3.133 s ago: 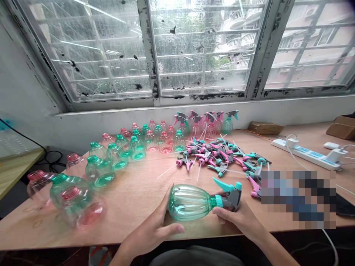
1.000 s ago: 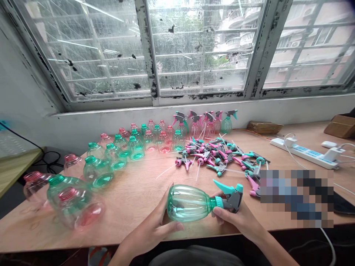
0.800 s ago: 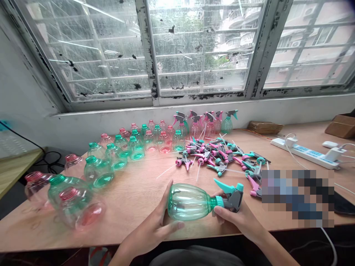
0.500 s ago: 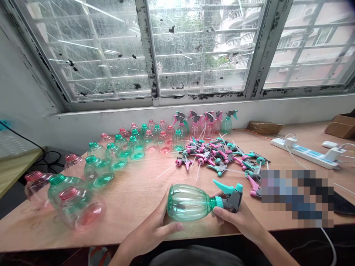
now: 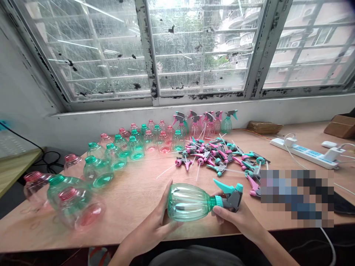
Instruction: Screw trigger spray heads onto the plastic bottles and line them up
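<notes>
A green spray bottle (image 5: 190, 202) lies sideways between my hands above the front of the table, its base to the left. My left hand (image 5: 162, 218) is wrapped round the base end, with some fingers hidden behind it. At the other end, my right hand (image 5: 231, 214) pinches the turquoise collar (image 5: 219, 201) where the grey and turquoise trigger head (image 5: 233, 195) meets the neck. The head sits on the bottle's neck. Beyond the bottle is a pile of loose pink, turquoise and grey trigger heads (image 5: 213, 153) with thin white tubes.
Open red and green bottles, such as this red one (image 5: 80, 208), stand along the left and back of the table (image 5: 133, 199). Several bottles with heads (image 5: 195, 127) stand by the wall. A power strip (image 5: 303, 153), a cardboard box (image 5: 341, 125) and a blurred patch are at right.
My left thumb has shifted from in front of the bottle to close against its underside. The bottle and my right hand have hardly moved.
</notes>
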A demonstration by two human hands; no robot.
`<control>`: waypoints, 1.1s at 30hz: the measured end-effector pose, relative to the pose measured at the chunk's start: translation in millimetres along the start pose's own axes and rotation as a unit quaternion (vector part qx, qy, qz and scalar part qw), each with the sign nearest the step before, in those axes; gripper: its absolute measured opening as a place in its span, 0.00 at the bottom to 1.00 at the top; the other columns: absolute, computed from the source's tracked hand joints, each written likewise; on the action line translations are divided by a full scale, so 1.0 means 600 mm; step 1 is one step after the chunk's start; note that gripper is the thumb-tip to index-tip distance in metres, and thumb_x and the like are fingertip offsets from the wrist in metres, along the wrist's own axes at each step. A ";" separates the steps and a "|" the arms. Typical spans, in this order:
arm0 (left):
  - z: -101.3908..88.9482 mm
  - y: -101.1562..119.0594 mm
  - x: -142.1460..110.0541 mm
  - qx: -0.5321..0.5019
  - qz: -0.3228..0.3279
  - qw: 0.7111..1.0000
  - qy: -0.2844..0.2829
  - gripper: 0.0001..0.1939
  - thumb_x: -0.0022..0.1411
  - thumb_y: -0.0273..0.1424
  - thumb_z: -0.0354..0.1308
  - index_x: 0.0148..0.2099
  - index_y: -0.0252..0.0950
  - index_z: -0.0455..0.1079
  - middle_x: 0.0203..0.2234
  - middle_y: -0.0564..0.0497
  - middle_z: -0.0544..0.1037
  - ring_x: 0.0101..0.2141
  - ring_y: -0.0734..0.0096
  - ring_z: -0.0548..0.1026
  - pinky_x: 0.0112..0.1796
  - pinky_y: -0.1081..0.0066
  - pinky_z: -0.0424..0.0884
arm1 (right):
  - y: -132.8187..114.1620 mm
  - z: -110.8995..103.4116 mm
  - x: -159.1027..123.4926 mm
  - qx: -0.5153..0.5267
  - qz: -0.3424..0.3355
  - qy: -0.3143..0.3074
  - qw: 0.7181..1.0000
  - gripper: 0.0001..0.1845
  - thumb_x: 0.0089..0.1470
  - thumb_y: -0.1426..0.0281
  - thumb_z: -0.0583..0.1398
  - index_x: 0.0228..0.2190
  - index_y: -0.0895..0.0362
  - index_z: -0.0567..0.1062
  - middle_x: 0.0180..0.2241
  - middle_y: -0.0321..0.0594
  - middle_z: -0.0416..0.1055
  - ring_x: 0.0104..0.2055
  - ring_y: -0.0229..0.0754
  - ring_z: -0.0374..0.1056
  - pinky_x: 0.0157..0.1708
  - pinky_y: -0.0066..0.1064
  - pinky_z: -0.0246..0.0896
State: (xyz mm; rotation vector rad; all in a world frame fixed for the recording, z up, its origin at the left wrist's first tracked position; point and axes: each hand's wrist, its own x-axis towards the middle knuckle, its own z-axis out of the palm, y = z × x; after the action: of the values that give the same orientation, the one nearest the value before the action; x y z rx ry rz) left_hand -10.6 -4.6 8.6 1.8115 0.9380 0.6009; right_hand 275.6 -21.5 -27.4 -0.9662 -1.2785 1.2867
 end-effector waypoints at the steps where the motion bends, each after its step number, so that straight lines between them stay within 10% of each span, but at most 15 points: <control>1: 0.000 0.000 0.000 0.002 0.002 1.000 0.002 0.52 0.71 0.37 0.59 0.75 0.48 0.18 0.76 0.52 0.34 0.74 0.54 0.35 0.71 0.54 0.38 | -0.001 0.000 0.000 0.001 0.002 -0.002 1.000 0.20 0.53 0.54 0.71 0.38 0.57 0.77 0.22 0.33 0.73 0.23 0.40 0.67 0.27 0.32 0.64; 33: -0.005 -0.011 0.000 0.011 -0.015 1.000 -0.007 0.48 0.70 0.39 0.59 0.77 0.45 0.29 0.76 0.50 0.38 0.73 0.49 0.37 0.71 0.51 0.35 | 0.001 0.002 0.000 0.022 0.005 0.007 1.000 0.22 0.51 0.56 0.73 0.41 0.55 0.77 0.21 0.30 0.71 0.23 0.38 0.66 0.27 0.30 0.64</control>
State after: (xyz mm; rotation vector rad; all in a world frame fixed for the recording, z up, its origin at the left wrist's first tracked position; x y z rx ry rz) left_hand -15.1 -1.6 4.0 1.8157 0.9637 0.5610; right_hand 274.3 -21.7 -27.8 -0.9504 -1.2300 1.3084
